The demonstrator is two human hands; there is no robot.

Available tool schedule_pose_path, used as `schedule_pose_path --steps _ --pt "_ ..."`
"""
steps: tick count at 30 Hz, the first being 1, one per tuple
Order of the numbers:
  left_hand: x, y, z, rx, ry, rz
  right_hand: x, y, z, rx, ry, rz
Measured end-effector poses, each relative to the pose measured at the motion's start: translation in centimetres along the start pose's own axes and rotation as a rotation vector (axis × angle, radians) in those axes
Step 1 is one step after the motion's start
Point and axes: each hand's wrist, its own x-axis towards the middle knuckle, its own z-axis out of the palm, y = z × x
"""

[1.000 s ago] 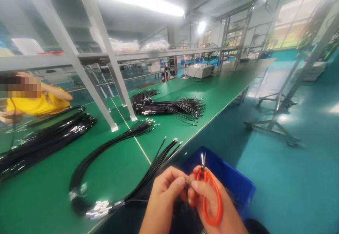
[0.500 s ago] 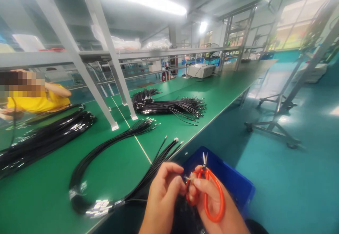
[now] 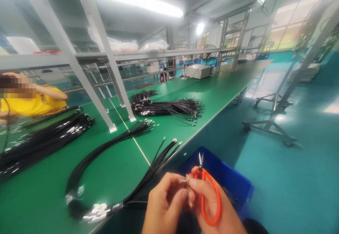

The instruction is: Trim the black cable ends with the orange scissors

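Observation:
In the head view, my right hand (image 3: 205, 195) holds scissors (image 3: 218, 204) with orange looped handles; their slightly parted blades point up and away from me. Its thumb and forefinger also pinch close to my left fingertips. My left hand (image 3: 165, 202) is closed, thumb against forefinger, on a small cable end (image 3: 183, 182) with thin pale strands, mostly hidden by the fingers. A black cable (image 3: 135, 202) runs from the bundle toward my left hand and passes behind it. The curved bundle of black cables (image 3: 91, 155) lies on the green table, tied near its silvery labels (image 3: 96, 212).
A blue bin (image 3: 238, 182) stands below my hands, beside the table edge. More black cables (image 3: 172, 107) lie farther back, and a large bundle (image 3: 45, 138) lies left. Shelf posts (image 3: 106, 50) rise from the table (image 3: 119, 170). A person in yellow (image 3: 37, 101) sits across it.
My hands have drawn together so the fingertips meet at the cable end. The scissors have shifted slightly left with my right hand. The whole view has moved a little.

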Motion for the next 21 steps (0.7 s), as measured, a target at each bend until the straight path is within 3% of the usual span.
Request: schedule_pose_path --steps 3,7,12,17,19,21 --pt "0.1 -0.4 0.1 -0.135 -0.024 -0.092 0.0 0.1 -0.1 -0.088 0.036 -0.068" --pt "0.3 -1.0 -0.2 -0.182 0.019 -0.152 0.1 0.2 0.0 -0.349 0.136 -0.350" --pt "0.3 -0.4 0.1 -0.263 0.018 -0.197 0.5 0.8 -0.2 -0.670 0.100 -0.597" --pt "0.1 -0.4 0.4 -0.260 0.069 -0.182 0.4 1.7 0.0 -0.829 0.262 -0.882" --pt "0.1 -0.6 0.2 -0.257 0.087 -0.177 0.3 1.8 0.0 -0.840 0.302 -0.936" --pt "0.2 -0.8 -0.2 -0.258 0.088 -0.173 0.0 1.8 -0.1 -0.859 0.305 -0.899"
